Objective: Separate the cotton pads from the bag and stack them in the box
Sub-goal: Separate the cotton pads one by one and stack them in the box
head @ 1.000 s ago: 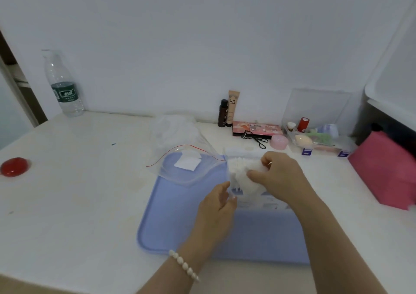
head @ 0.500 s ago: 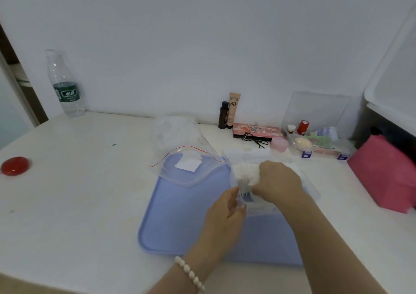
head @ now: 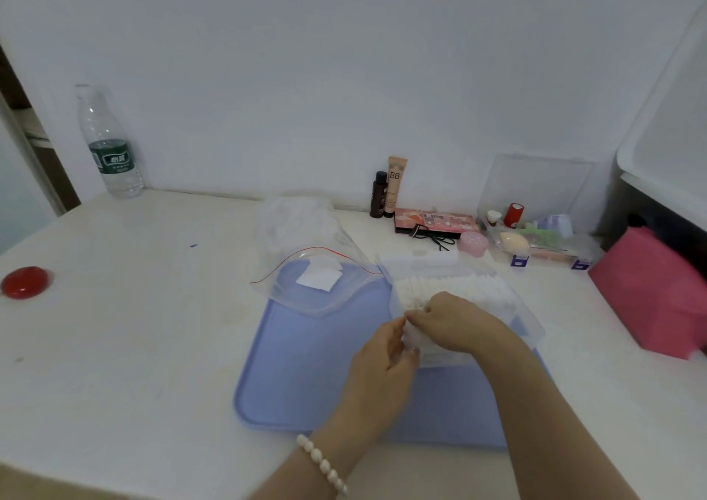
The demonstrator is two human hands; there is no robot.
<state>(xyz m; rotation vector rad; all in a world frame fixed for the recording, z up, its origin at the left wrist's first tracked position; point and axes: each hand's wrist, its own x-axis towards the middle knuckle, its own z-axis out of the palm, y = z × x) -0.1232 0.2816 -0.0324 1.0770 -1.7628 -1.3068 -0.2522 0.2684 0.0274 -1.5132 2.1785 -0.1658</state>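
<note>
A clear plastic box [head: 530,318] sits on a blue tray [head: 306,377] and holds a row of white cotton pads [head: 470,287] standing on edge. My right hand [head: 455,321] curls over the near end of that row and grips a bunch of pads at the box's front left corner. My left hand [head: 382,365] meets it from the left, its thumb and fingers pinching the same bunch. A clear zip bag [head: 310,266] with a red seal line lies open at the tray's far left; one white pad [head: 319,275] shows inside it.
A water bottle [head: 109,143] stands far left, a red round object [head: 25,281] near the left edge. Cosmetics [head: 390,189], a palette [head: 436,222], a pink jar [head: 473,243] and a clear organiser [head: 543,239] line the wall. A pink bag [head: 650,293] lies at the right.
My right hand has lowered the bunch of pads from above the box into its front end. My left hand has risen to meet it at the box corner.
</note>
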